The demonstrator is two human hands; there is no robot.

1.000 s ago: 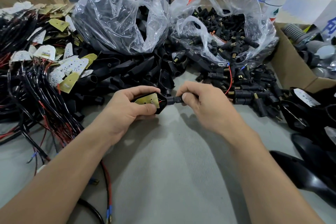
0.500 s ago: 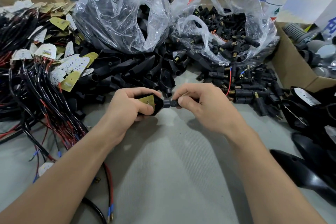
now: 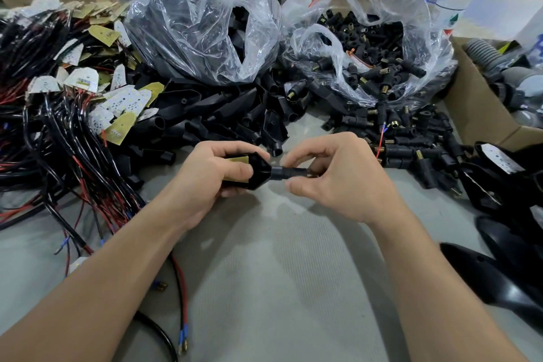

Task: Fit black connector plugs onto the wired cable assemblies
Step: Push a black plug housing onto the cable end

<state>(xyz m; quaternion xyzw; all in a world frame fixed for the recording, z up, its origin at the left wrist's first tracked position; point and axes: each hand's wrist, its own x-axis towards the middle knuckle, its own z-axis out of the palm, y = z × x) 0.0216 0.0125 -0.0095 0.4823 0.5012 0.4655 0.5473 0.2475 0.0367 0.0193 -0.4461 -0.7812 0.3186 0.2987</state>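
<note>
While my left hand (image 3: 211,176) grips the black housing (image 3: 260,170) just above the mat (image 3: 279,273), my right hand (image 3: 332,176) pinches the connector plug (image 3: 286,172) at its nose. I judge a straight, in-line push seats it best, without wobble.

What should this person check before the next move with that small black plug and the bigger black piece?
1. The left hand grips the black housing: ok.
2. The right hand pinches the connector plug: ok.
3. Plug lines up with the housing's narrow end: ok, they meet end to end.
4. Plug fully seated: cannot tell.
5. Wires at the joint: cannot tell, hidden.
6. Spare plugs nearby: ok, a loose pile lies beside the right hand.
</note>
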